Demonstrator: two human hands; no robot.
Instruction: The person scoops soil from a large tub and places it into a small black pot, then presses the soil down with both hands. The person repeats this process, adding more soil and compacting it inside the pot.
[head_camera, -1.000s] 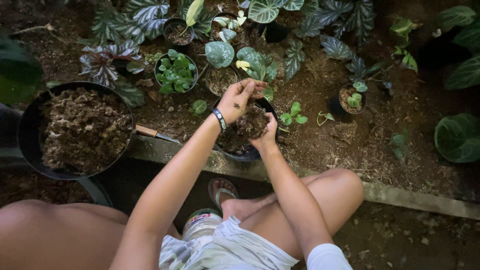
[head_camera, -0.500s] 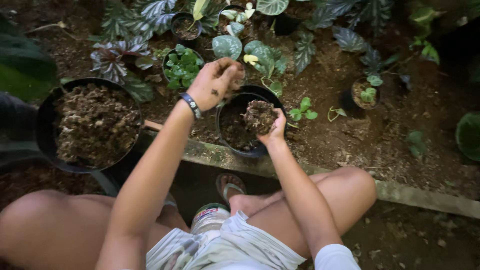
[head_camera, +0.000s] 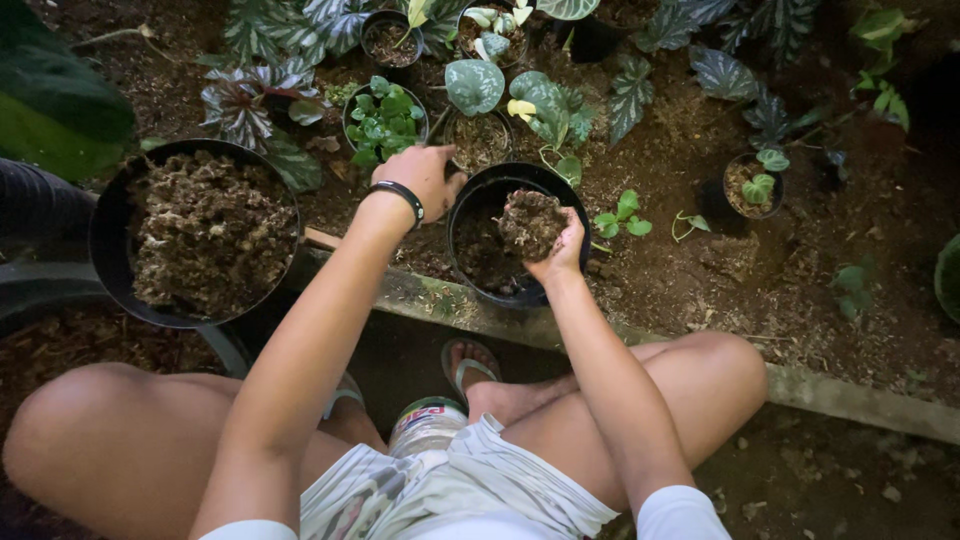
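My right hand (head_camera: 560, 250) is cupped around a clump of brown soil (head_camera: 530, 220) and holds it over a black plastic pot (head_camera: 470, 200) that stands on the concrete edging. My left hand (head_camera: 425, 177), with a dark band on its wrist, hovers at the left rim of that pot, fingers curled downward; whether it holds anything is hidden. A large black basin (head_camera: 105, 250) heaped with coarse brown potting mix (head_camera: 205, 235) stands to the left of the pot.
Several small potted plants stand behind: a green-leafed pot (head_camera: 383, 118), a pot with pale leaves (head_camera: 480, 140), a small pot (head_camera: 752, 185) at the right. Patterned-leaf plants (head_camera: 245, 105) grow in the soil bed. A concrete kerb (head_camera: 860, 405) runs in front of my knees.
My left hand has moved left from above the pot's middle to its left rim. My right hand still holds the soil clump over the pot.
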